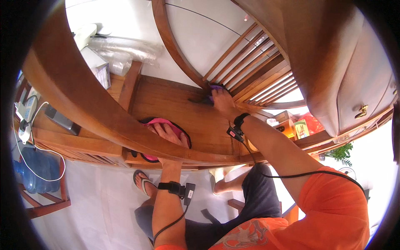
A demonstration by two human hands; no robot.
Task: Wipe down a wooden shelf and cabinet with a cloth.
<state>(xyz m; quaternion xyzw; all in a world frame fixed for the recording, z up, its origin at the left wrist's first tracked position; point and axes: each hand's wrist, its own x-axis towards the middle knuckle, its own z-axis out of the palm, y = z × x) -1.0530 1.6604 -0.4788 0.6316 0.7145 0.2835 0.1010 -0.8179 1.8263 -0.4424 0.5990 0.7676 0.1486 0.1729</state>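
Note:
My left hand [168, 133] lies flat, fingers a little apart, on a pink cloth [180, 131] with black edging. The cloth rests on a brown wooden shelf board [200, 128]. A curved wooden rail [125, 132] crosses in front and hides part of this hand and cloth. Farther in, my right hand [222, 99] bunches a purple cloth [215, 87] with dark edging. That cloth touches the board's back corner, where a curved wooden upright [178, 53] meets several thin slats [242, 59]. The fingertips of the right hand are partly hidden.
Clear plastic wrap [125, 50] and a white box [97, 65] stand at the left. A power strip [26, 122] with cables hangs there above a blue water bottle [39, 170]. At the right are an orange container [286, 128] and a cabinet with a brass handle [361, 112].

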